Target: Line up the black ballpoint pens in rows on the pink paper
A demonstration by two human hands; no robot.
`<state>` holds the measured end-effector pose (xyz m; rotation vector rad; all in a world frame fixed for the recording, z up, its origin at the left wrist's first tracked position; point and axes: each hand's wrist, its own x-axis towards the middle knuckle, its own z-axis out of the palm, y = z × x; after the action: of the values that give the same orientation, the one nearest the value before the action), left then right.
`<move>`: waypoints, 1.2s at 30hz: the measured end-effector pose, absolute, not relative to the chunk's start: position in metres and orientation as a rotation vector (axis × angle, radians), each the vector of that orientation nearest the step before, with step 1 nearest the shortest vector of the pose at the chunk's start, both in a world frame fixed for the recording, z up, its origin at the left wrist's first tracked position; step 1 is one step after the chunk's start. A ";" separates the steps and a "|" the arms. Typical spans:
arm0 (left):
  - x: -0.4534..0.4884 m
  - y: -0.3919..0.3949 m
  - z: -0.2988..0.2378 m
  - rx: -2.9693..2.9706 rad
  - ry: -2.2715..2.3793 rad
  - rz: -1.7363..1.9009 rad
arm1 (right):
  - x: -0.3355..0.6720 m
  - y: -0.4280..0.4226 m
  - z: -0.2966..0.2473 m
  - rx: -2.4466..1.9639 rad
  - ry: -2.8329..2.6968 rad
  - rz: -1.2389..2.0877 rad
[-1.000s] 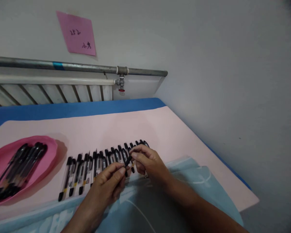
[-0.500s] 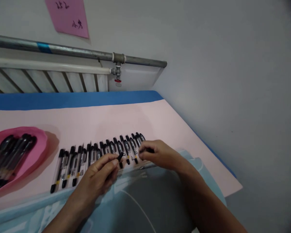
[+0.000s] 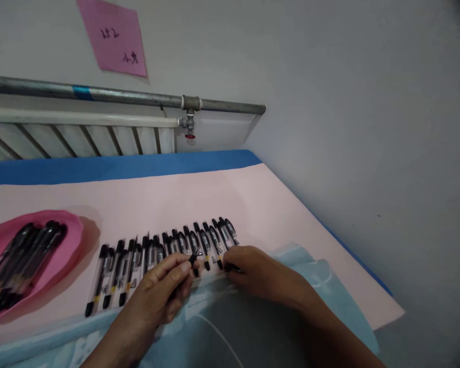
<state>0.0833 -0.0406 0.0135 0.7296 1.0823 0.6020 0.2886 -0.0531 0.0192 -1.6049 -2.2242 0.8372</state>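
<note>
My left hand (image 3: 163, 286) is closed, thumb and fingers pinching a small black pen part (image 3: 192, 258) with a shiny tip at its upper end. The rest of that part is hidden in the palm. To the right, my right hand (image 3: 258, 271) has its fingers curled together at the near right end of a row of pens. Something dark shows at its fingertips, too hidden to name. The row holds several clear-barrelled gel pens (image 3: 204, 243) with black ends and yellow bands. Separate black caps and small metallic tips lie among them.
A pink bowl (image 3: 74, 237) with several more pens stands at the left. The pink sheet (image 3: 168, 197) covers the table, with a blue edge behind. Light-blue cloth (image 3: 306, 266) lies along the near side. A radiator (image 3: 99, 118) and metal pipe run along the back wall.
The whole view has shifted, so the table sits slightly lower and further right. My right hand has come down and curled inward near the pens' lower ends. My left hand keeps its pinch.
</note>
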 end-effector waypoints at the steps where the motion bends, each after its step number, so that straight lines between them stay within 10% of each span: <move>1: 0.083 -0.041 0.012 0.730 1.077 0.598 | 0.287 -0.051 0.021 -1.590 -2.125 0.858; 9: 0.081 -0.044 0.009 0.816 0.916 0.559 | 0.260 -0.049 0.022 -1.258 -1.214 1.559; 28: 0.078 -0.037 0.007 0.726 1.014 0.564 | 0.284 -0.021 0.020 -0.965 -0.474 1.305; 36: 0.082 -0.038 -0.003 0.755 0.950 0.697 | 0.244 -0.038 0.011 -1.241 -0.818 1.672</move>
<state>0.0816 -0.0376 -0.0031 0.7550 0.9501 0.6966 0.2442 -0.0382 0.0110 -1.2414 -0.8177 1.6716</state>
